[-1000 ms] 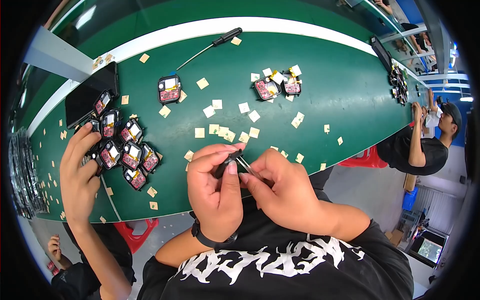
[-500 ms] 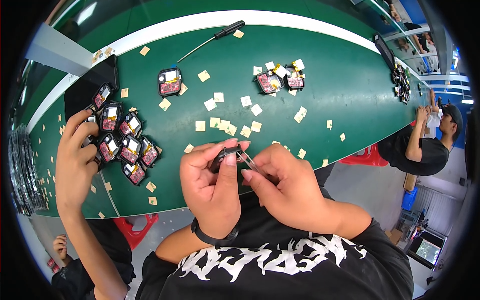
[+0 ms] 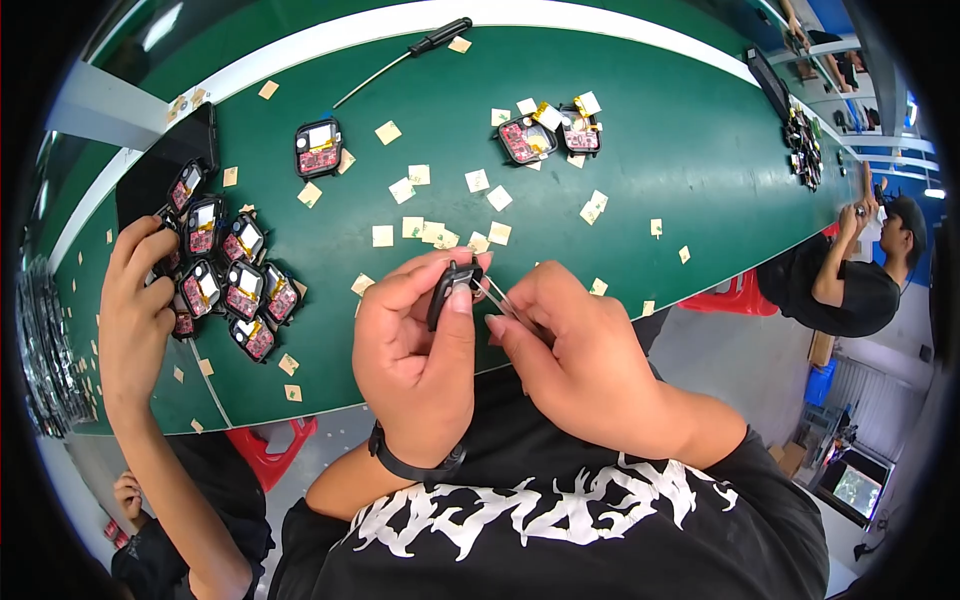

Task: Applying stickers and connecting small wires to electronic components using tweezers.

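Two bare hands meet over the near edge of a green table [image 3: 690, 150]. The left hand [image 3: 420, 350] is curled, thumb against fingers, pinching a small black case [image 3: 441, 300] tilted on its edge. The case looks light and stiff, with a smooth shell that might slip; any electronics inside would probably be fragile, so the outer rim seems the safest hold. The right hand [image 3: 590, 365] wraps around slim metal tweezers [image 3: 503, 300], thumb and forefinger almost together, the tips at the case; whether they grip anything, I cannot tell. Beyond, pale paper squares [image 3: 411, 227] dot the surface. To the left, a co-worker's hand [image 3: 140, 310] reaches to a cluster of black cases [image 3: 243, 290] showing red circuit boards; its fingertips are hidden. Farther lie two similar cases [image 3: 527, 140], a lone case [image 3: 318, 148] and, last, a black-handled screwdriver [image 3: 435, 40].
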Tool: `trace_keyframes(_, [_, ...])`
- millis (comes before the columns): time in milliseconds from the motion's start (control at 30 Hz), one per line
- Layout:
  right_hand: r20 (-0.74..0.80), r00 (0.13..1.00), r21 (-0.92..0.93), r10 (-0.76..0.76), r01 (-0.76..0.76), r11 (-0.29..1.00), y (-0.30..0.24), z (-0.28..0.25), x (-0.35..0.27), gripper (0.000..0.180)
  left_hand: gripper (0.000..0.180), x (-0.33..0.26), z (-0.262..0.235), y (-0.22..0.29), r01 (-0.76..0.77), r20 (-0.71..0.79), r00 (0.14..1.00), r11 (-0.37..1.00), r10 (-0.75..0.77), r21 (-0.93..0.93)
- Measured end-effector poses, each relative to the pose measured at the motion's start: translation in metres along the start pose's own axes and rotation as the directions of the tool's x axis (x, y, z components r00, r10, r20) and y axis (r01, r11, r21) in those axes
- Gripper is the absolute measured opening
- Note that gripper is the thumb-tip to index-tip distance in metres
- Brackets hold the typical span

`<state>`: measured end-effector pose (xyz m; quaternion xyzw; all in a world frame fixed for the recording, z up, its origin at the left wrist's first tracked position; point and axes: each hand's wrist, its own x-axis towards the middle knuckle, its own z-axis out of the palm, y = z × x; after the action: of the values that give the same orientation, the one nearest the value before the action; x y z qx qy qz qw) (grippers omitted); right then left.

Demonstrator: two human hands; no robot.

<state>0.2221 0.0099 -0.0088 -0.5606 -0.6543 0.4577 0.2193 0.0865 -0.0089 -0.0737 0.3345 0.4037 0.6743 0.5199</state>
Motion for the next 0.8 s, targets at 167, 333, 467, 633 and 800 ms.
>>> trace_keyframes(167, [0.035, 0.998, -0.017, -0.049, 0.049, 0.999, -0.002, 0.0, 0.001, 0.017, 0.024, -0.003, 0.001, 0.0, -0.053, 0.038, 0.998, 0.993, 0.049, 0.11])
trace_keyframes(333, [0.029, 0.997, 0.071, -0.071, 0.069, 0.995, 0.001, -0.002, 0.0, 0.018, 0.021, -0.005, 0.002, 0.002, -0.009, -0.025, 1.0, 0.994, 0.011, 0.107])
trace_keyframes(467, [0.053, 0.997, 0.085, -0.051, 0.047, 0.995, 0.005, -0.006, -0.006, 0.019, 0.022, -0.007, 0.005, -0.002, -0.014, -0.016, 1.0, 0.994, 0.016, 0.11])
trace_keyframes(633, [0.023, 0.996, 0.128, -0.081, 0.078, 0.989, 0.005, 0.0, -0.004, 0.018, 0.024, -0.006, 0.003, 0.005, 0.058, -0.078, 0.996, 0.994, -0.051, 0.095])
trace_keyframes(800, [-0.005, 0.995, 0.137, -0.102, 0.102, 0.985, 0.007, 0.003, -0.003, 0.017, 0.026, -0.005, 0.002, 0.003, 0.045, -0.084, 0.996, 0.996, -0.038, 0.08])
